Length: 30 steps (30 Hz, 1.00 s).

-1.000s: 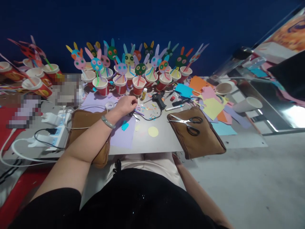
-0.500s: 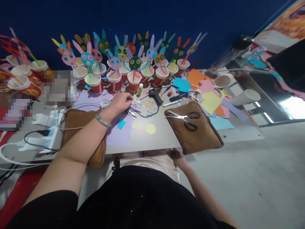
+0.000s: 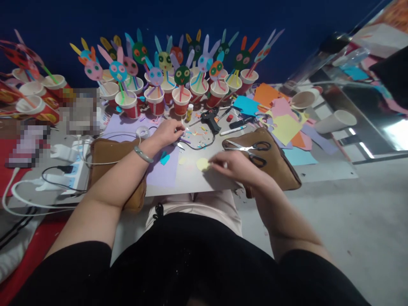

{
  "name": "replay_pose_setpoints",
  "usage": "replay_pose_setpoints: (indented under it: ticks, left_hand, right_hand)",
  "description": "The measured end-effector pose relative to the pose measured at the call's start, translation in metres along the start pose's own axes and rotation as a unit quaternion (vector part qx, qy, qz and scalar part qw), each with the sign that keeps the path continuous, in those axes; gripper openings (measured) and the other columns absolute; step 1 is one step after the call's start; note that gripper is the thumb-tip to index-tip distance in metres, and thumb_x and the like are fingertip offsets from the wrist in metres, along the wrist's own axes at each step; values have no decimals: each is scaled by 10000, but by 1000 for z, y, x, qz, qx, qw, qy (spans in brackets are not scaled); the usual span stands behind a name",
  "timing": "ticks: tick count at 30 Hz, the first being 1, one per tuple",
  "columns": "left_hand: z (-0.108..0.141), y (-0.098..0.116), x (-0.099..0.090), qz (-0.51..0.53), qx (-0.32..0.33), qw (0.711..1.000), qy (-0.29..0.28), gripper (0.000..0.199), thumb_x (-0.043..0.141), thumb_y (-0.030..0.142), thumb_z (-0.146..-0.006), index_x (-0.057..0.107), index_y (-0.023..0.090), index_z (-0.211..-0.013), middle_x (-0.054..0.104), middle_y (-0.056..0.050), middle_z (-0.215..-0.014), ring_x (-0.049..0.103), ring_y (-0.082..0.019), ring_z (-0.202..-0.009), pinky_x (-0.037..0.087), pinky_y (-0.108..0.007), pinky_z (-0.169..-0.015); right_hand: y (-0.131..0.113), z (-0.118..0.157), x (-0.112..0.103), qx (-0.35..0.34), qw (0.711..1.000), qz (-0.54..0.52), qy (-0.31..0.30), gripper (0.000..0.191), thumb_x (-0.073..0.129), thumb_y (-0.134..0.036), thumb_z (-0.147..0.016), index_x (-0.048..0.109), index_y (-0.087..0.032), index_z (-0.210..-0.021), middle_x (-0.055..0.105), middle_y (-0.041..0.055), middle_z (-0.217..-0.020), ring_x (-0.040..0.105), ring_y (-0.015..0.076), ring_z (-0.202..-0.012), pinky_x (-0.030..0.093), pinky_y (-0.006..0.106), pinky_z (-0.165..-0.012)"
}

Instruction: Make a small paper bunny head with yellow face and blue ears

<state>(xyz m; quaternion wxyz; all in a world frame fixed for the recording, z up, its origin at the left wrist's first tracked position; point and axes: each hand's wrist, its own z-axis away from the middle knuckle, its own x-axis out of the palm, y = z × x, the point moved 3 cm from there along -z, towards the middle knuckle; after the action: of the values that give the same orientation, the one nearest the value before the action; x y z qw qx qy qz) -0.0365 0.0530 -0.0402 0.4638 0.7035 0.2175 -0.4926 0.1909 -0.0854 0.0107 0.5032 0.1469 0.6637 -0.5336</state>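
Note:
My left hand (image 3: 170, 131) rests over the table among small paper scraps (image 3: 201, 132), its fingers curled together. What they hold, if anything, is too small to make out. My right hand (image 3: 232, 165) reaches in from the right with fingers stretched out, the tips at the right edge of a yellow paper circle (image 3: 202, 164) lying flat. Whether they touch it I cannot tell. A smaller pale yellow piece (image 3: 182, 160) and a blue paper piece (image 3: 165, 158) lie to its left. Black-handled scissors (image 3: 251, 148) rest on a brown cushion (image 3: 280, 170) beyond my right wrist.
Rabbit-faced paper figures on straws stand in several red cups (image 3: 181, 102) along the back. A black glue gun (image 3: 211, 121) and a glue stick (image 3: 190, 112) lie before them. Colored paper (image 3: 287, 129) is piled right; a power strip (image 3: 75, 170) with cables sits left.
My right hand has come up from below the table edge to the yellow circle. My left hand stays near the scraps with its fingers curled. The view has shifted slightly.

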Motion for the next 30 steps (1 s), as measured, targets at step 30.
replay_pose_setpoints:
  ticks: [30]
  left_hand:
    - [7, 13, 0, -55, -35, 998, -17, 129, 594, 149, -848, 720, 170, -835, 695, -107, -928, 627, -258, -971, 476, -374, -889]
  right_hand:
    - [44, -114, 17, 150, 962, 229, 16, 302, 430, -240, -1012, 675, -119, -1140, 753, 212, -1133, 708, 295, -986, 456, 344, -759]
